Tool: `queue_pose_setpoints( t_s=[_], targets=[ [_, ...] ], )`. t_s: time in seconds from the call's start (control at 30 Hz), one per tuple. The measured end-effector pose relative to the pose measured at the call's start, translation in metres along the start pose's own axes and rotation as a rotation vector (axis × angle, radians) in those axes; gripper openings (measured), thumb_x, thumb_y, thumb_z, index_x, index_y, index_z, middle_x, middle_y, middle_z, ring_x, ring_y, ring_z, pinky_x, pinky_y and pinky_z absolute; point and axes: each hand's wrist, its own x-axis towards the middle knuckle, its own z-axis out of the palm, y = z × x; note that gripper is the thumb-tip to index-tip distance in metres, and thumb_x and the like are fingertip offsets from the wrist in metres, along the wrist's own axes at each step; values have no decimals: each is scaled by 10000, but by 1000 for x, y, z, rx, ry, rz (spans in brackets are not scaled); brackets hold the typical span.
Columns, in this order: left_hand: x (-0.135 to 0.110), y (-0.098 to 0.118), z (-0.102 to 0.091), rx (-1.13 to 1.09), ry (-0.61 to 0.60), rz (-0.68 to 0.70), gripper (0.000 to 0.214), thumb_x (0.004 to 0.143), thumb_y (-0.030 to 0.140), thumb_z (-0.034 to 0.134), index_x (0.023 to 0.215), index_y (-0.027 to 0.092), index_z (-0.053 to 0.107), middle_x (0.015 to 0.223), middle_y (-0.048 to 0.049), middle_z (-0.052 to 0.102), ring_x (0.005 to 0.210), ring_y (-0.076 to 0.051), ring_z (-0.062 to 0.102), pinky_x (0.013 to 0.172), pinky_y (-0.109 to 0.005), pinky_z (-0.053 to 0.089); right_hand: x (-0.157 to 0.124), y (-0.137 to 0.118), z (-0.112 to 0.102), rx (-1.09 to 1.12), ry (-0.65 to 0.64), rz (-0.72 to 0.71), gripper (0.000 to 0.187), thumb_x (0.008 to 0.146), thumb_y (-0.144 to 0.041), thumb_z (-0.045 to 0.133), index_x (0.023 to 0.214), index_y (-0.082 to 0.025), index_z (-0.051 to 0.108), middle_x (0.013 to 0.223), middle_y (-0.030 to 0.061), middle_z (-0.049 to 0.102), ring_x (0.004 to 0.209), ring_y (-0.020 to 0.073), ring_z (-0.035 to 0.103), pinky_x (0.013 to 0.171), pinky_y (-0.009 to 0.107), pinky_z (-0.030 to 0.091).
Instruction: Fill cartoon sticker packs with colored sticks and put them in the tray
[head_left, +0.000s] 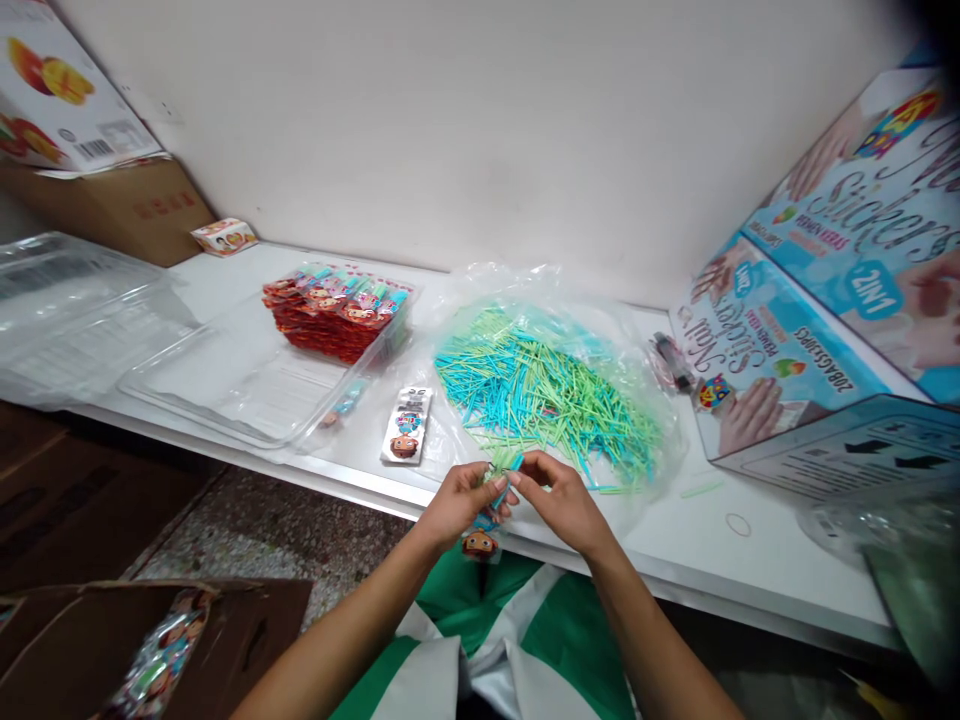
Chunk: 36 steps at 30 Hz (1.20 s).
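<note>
Our forearms rise from the near edge and lean inward, so that our left hand (463, 497) and right hand (556, 490) almost meet at the table's front rim, both wrists bent toward each other. Our left fingers curl up beneath, with the thumb pressed over, clamped on a character packet (480, 543); our right thumb and forefinger pinch together on the upper end of some blue sticks (517, 463), whose number we cannot make out. The packet hangs just below the left fingers, its printed face end pointing down toward our lap, its long axis slanting up and rightward into the grip. The sticks slant the same way. The packet is clear and glossy, with a brown, wide-eyed cartoon head and blue above it; the rest is hidden by our fingers. Just beyond the grip spreads a heap of green and blue sticks (540, 385) on a clear plastic bag (517, 285). Left of the grip lies a pile of printed cards (407, 427), and farther left and beyond, a stack of red-edged packets (330, 320) stands in a clear tray (214, 390). Well to the right sit Nail Stickers boxes (787, 350).
</note>
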Motion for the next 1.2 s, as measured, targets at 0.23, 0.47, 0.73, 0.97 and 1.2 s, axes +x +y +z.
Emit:
queue_pose_setpoints(
  t_s=[0.23,0.47,0.73,0.97,1.2],
  targets=[
    [1,9,-9,78,-5,107,313,708,346,693,905,110,638,830,-93,670,764,-173,629,703,-276,469,-1,-8,1,-51,145,-222,146,834,-259,559,753,-204,669,800,31,657,801,165,591,747,290,454],
    [-1,23,-21,139,14,196,615,621,247,769,1187,192,534,1036,-91,644,969,-226,594,814,-336,468,4,-18,2,-143,130,-409,145,828,-191,570,895,-253,683,889,29,680,864,177,598,808,346,446],
    [-1,20,-24,80,-27,240,558,635,223,760,1150,169,552,1059,-101,628,1011,-254,583,864,-408,473,16,-21,2,-154,134,-407,132,831,-218,568,859,-256,692,859,29,691,852,189,613,804,367,453],
    [3,11,-26,48,53,244,264,687,299,716,866,125,629,823,-50,634,798,-178,605,758,-327,488,21,-27,3,33,178,-264,110,817,-266,584,807,-225,686,834,23,678,798,165,615,756,307,471],
    [-5,23,-42,138,259,260,260,691,354,696,840,143,670,813,-45,659,777,-176,613,737,-290,471,29,-22,5,100,138,-85,192,810,-361,575,807,-203,684,816,35,681,796,182,610,759,314,474]
  ],
)
